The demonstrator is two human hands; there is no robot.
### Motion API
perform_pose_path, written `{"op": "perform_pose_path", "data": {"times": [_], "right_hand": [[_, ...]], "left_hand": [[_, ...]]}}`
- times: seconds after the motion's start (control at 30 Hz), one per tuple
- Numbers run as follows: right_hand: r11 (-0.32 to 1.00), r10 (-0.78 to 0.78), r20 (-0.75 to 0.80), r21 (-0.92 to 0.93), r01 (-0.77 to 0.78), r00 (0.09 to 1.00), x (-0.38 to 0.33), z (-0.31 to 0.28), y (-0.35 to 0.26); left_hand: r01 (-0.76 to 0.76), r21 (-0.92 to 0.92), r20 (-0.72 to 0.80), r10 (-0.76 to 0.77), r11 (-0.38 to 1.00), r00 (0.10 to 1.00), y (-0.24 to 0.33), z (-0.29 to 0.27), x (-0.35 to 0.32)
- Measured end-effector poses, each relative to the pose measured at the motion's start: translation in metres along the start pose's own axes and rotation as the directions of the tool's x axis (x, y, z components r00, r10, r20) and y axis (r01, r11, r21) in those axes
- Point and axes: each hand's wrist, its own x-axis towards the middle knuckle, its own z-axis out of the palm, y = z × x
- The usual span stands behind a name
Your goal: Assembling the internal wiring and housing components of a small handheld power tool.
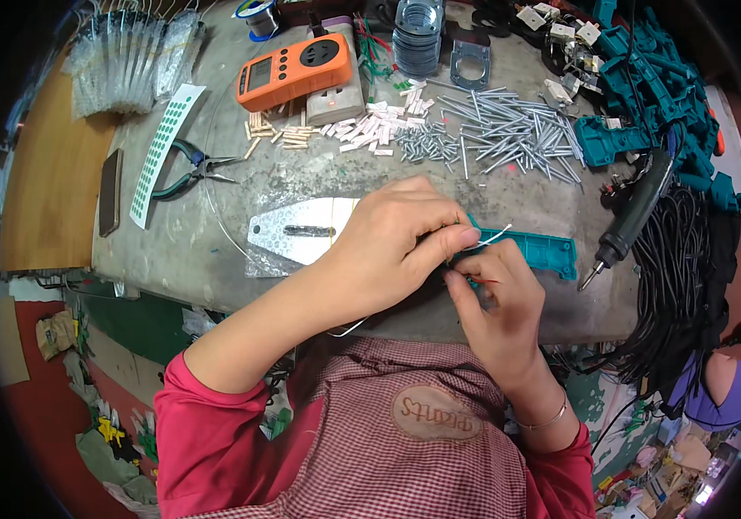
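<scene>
Grey and scuffed, the stone-topped bench (214, 251) carries the work at its near edge, where both hands meet over a long teal plastic housing (536, 252). That housing lies flat with its long axis running along the near edge, from under the hands out toward the right-hand end of the bench; only its right half shows, the rest being covered by the fingers. The left hand (392, 246) reaches across from the left and lies on top of the housing's left end, fingers curled together and pinching a thin white wire (493, 237) that arcs up and to the right of the fingertips. The right hand (496, 303) comes up from the near edge just below it, thumb and fingers closed on something small with a thin red wire (484, 280) at its tips; the two hands touch or nearly touch. Of the two, the left sits more squarely over the housing, the right at its near side. What exactly the right fingers grip, and where the wires enter the housing, is hidden between the hands. Just right of the housing's free end a black electric screwdriver (634, 216) lies tip toward the near edge, apart from it. Behind the left hand lies a pointed silver metal plate (297, 232), and farther back a heap of long silver screws (509, 134).
</scene>
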Motion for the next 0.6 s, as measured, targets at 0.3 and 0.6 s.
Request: {"op": "perform_pose_path", "data": {"times": [0.3,0.6], "right_hand": [[0.944,-0.326,-0.011,-0.061,0.325,0.945,-0.014,-0.006,0.011],[0.989,-0.008,0.243,0.144,-0.028,0.97,0.018,-0.03,-0.003]], "left_hand": [[-0.068,0.071,-0.081,0.074,0.995,0.994,0.001,-0.013,-0.001],[-0.209,0.015,-0.089,0.21,0.978,0.974,0.021,-0.004,-0.002]]}}
